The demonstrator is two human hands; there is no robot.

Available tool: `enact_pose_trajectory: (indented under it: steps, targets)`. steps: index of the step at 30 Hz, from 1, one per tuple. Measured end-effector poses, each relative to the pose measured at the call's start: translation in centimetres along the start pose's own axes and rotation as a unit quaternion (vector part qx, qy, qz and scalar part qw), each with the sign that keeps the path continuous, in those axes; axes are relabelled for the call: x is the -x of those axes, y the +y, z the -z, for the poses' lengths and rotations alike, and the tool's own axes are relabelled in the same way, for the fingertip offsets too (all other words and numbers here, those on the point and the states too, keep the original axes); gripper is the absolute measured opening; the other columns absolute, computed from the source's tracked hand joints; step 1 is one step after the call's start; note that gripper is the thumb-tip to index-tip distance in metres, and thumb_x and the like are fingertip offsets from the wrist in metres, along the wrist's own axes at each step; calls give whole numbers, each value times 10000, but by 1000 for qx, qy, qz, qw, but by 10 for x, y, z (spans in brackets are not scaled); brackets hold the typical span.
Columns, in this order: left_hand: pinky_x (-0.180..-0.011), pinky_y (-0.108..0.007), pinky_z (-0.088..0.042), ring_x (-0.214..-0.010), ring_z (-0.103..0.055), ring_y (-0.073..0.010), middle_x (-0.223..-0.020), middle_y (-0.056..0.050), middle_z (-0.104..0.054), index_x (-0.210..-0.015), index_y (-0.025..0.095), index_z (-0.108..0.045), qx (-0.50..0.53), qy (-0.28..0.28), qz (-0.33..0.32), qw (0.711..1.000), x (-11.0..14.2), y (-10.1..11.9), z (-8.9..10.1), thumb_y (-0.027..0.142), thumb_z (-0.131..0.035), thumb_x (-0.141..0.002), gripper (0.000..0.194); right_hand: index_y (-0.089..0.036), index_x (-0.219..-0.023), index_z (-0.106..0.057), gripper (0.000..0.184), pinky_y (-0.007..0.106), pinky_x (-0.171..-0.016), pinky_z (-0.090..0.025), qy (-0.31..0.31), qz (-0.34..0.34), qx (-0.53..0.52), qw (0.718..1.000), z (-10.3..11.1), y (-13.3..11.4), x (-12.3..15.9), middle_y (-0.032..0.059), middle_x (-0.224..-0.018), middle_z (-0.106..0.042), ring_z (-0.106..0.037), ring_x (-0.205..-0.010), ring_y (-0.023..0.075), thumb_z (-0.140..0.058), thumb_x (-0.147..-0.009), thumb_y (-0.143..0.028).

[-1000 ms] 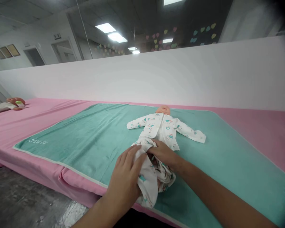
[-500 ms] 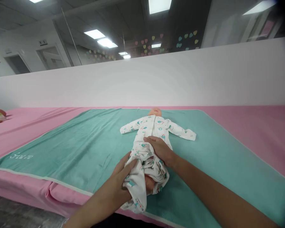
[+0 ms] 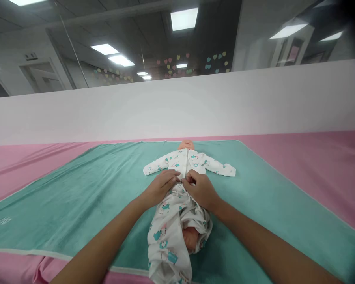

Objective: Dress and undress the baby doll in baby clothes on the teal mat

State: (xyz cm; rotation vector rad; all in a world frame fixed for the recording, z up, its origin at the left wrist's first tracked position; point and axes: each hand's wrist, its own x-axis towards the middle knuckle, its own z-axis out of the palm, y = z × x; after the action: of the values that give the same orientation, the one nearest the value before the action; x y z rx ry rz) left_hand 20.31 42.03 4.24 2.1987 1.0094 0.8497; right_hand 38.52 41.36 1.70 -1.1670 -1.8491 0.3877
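Note:
A baby doll (image 3: 186, 144) lies on its back on a teal towel (image 3: 91, 189), head away from me. It wears a white patterned sleepsuit (image 3: 177, 165) with both sleeves spread out. My left hand (image 3: 159, 186) rests on the doll's belly, fingers curled over the suit's front edge. My right hand (image 3: 199, 188) pinches the fabric right beside it at the middle opening. Lower down the suit is bunched, and a bare doll foot (image 3: 191, 238) shows through.
The towel covers a long pink padded table (image 3: 319, 157) backed by a low white wall (image 3: 195, 106). The table's front edge runs along the lower left. Above the wall a glass partition reflects ceiling lights and coloured heart stickers.
Both hands have moved up from the bunched leg part to the doll's belly. My view has shifted right, so the objects at the far left of the table are out of sight.

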Motion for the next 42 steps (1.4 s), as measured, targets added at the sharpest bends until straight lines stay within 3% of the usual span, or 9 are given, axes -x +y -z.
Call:
enact_pose_trajectory:
  steps: [5,9,16,19,26,32,36,38,42]
  targets:
    - [-1058,-360,-238,-1283,-290,-209,-1378,-54,-370,-1162,234,-526,-59,59,-29,996,-12,-47,-4,332,-522,-806,369,-194,-652,-381,218,229,-548,-283,1,-14,42,999,-3,1,4,-46,-565,-432,-371,-536,100,-451,-823,-311]
    - [-874,-317,-384,-1006,-496,-191,-1047,-48,-571,-923,189,-555,-20,160,74,984,-11,-65,-2,263,-461,-795,176,-197,-670,-434,196,241,-576,-316,0,-18,54,998,-7,-2,5,-24,-633,-500,-423,-593,117,-460,-832,-305]
    - [-642,-297,-415,-758,-518,-178,-870,-29,-552,-924,195,-485,114,361,310,872,-3,-88,14,300,-449,-757,201,-211,-783,-519,116,348,-932,-339,65,16,4,998,-2,6,-3,40,-1096,-564,-472,-1058,183,-450,-846,-279]
    - [-673,-289,-430,-843,-535,-176,-1051,-44,-537,-1045,232,-467,107,403,271,868,0,-81,17,216,-470,-724,321,-227,-904,-557,137,391,-994,-293,89,-4,43,995,1,21,-10,36,-1201,-524,-400,-1167,205,-482,-821,-305]
    - [-927,-357,-380,-1122,-458,-238,-1207,-29,-516,-783,218,-609,96,55,60,992,2,-40,3,302,-565,-749,101,-224,-1080,-507,363,359,-781,-427,127,-129,39,983,4,45,-17,42,-1038,-563,-525,-913,208,-524,-751,-376]
    - [-1044,-434,-265,-1369,5,-293,-1460,43,-236,-883,249,-659,56,-172,-15,983,10,-27,11,392,-532,-809,205,-204,-1055,-521,350,342,-739,-404,183,-128,146,964,31,54,-19,52,-965,-553,-524,-861,207,-439,-718,-153]
    - [-1090,-489,-137,-1352,146,-310,-1450,51,-263,-793,230,-685,36,-272,-43,961,12,-15,21,411,-636,-730,198,-172,-1057,-551,375,388,-810,-353,224,-33,275,934,44,49,-15,109,-1083,-508,-467,-980,255,-418,-719,-82]
    - [-1094,-464,-158,-1363,93,-304,-1416,44,-334,-725,229,-686,52,-294,-56,953,13,-9,23,379,-685,-683,155,-180,-978,-577,256,368,-826,-351,168,16,226,959,40,39,-11,86,-1013,-550,-475,-954,231,-434,-774,-122]
    - [-1041,-409,-294,-1339,-209,-294,-1330,9,-460,-894,269,-684,116,-232,-14,966,16,-5,21,312,-653,-704,197,-211,-830,-610,156,299,-763,-370,-109,78,53,990,23,14,-5,12,-791,-602,-510,-766,153,-460,-851,-251]
